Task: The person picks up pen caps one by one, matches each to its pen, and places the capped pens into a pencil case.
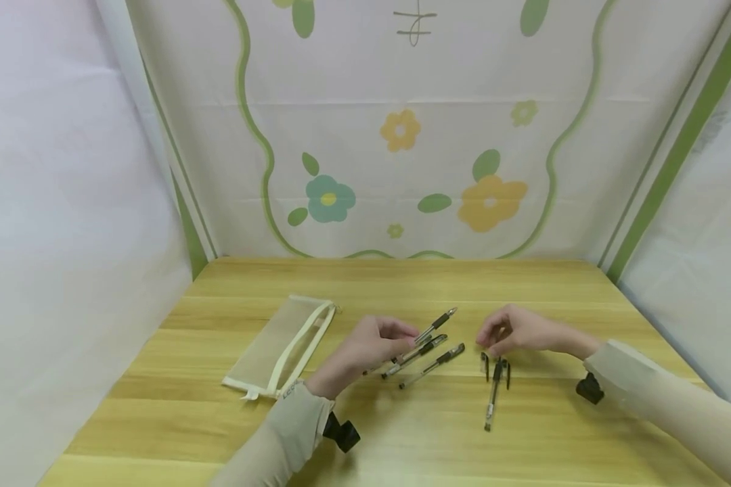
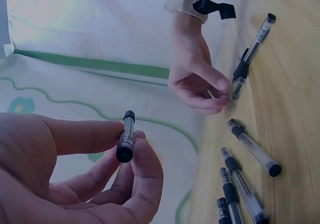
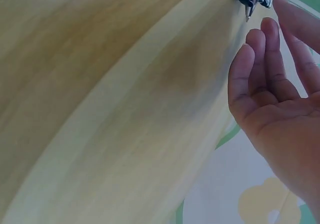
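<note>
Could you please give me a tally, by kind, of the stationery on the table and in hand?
Pens: 6, one held and some partly hidden
Loose caps: 2
Pouch: 1
Total: 9

Left of the pouch (image 1: pixel 274 346), bare worktop (image 1: pixel 152 399) leaves room for a hand, as does the strip behind it, before the printed sheet (image 1: pixel 365 149). Right of the pouch, the left hand (image 1: pixel 371 343) with its raised pen (image 1: pixel 443 319), loose pens (image 1: pixel 432 366) and, farthest, the right hand (image 1: pixel 520 330) obstruct passage.
</note>
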Tool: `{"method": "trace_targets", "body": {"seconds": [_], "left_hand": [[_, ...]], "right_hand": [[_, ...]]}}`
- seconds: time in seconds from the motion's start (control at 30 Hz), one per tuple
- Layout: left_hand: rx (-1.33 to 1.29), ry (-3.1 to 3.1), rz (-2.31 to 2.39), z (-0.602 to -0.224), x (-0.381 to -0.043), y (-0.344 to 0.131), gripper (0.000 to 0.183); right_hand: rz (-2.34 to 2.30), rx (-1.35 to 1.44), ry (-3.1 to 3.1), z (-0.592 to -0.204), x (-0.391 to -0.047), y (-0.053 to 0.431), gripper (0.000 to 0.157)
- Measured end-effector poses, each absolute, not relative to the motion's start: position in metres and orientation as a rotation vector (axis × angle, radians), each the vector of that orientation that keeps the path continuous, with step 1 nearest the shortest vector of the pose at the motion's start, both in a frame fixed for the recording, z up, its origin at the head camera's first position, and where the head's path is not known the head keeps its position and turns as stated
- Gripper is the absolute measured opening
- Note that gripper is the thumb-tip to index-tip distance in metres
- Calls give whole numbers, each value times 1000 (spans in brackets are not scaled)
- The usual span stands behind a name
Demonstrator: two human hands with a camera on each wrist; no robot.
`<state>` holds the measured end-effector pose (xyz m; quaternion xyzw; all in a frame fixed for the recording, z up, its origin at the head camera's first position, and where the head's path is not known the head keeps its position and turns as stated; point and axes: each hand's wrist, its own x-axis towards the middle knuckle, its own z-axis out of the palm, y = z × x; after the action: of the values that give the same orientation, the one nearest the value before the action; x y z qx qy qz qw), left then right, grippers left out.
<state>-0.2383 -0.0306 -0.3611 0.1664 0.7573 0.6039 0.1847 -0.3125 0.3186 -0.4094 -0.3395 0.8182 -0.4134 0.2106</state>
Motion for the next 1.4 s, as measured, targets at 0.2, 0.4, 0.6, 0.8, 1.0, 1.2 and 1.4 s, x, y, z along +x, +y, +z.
{"method": "trace_targets", "body": {"seconds": [0.2,0.4,0.6,0.8,1.0,1.2,1.4], "left_hand": [[459,2143,1694,-359,-239,-30,16],[459,2141,1702,-359,-240,-31,16],[493,2149,1712,-359,-241,-30,17],[480,2134,1729,-358,-240,-30,17],[485,2125,1729,-357,-239,-30,18],[482,2135,1701,-359,-240,-30,18],[473,2131,1706,-360,-241,-31,17]], "right_hand": [[-1156,-983,2229,-414,-315,317,25],[-1124,-1042,2212,-415,-317,315,25],[-1101,-1090,2205,-418,-318,314,24],[-1072,-1146,2201,-418,-319,312,20],[-1059,-1171,2178,-418,-320,310,11],[-1105,-1076,2194,-419,-320,314,11],[-1246,-880,2193,-415,-319,321,14]]}}
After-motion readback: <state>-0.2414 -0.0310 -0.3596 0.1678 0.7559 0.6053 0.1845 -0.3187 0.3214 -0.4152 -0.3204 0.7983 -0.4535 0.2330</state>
